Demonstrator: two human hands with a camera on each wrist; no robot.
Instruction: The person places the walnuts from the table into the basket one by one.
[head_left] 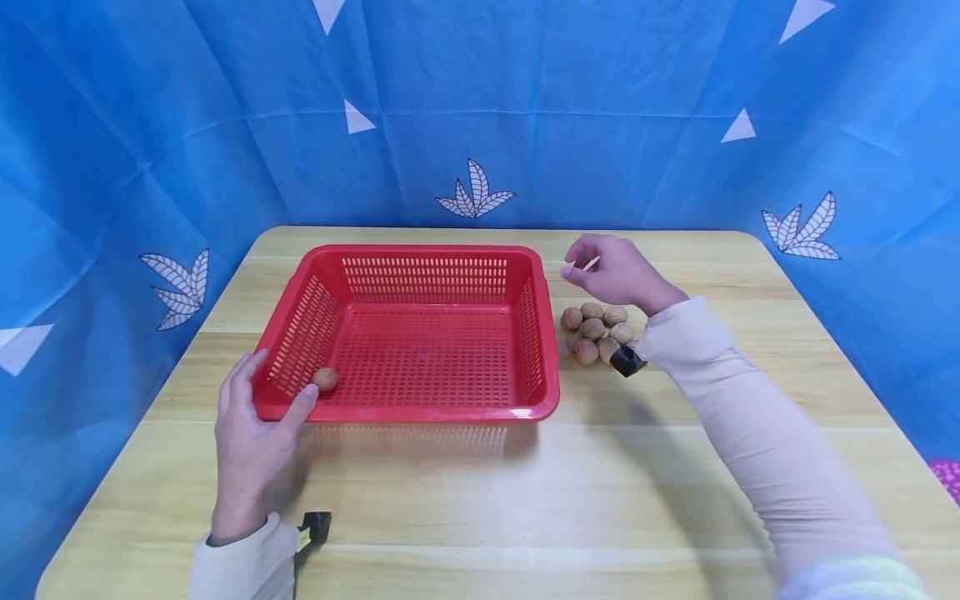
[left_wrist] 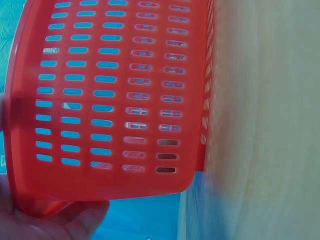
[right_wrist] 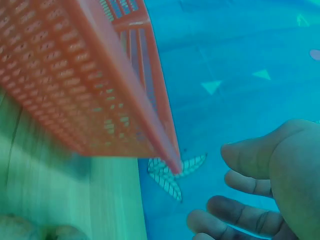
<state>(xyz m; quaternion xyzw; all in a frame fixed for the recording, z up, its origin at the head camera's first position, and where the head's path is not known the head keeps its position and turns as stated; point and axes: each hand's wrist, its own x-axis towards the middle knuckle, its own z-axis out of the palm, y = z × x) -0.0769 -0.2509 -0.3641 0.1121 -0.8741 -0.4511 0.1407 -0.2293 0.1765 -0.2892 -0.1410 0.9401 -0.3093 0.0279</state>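
A red plastic basket (head_left: 555,367) (left_wrist: 150,182) (right_wrist: 120,65) stands on the wooden table, a single walnut (head_left: 325,379) inside at its near left corner. My left hand (head_left: 258,442) (left_wrist: 45,225) grips the rim at that corner, thumb over the near edge beside the walnut and fingers on the left side. Beyond the basket's right rim my right hand (head_left: 617,271) (right_wrist: 260,195) is in the air, fingers apart and loosely bent, holding nothing. Several walnuts (head_left: 592,328) (right_wrist: 17,229) lie in a group on the table, nearer the body than this hand.
The pale wooden table (head_left: 450,508) extends around the basket, with rounded far corners. Blue cloth (head_left: 600,167) printed with leaves and triangles hangs behind it and along both sides. A bit of pink patterned material (head_left: 948,475) shows at the far right.
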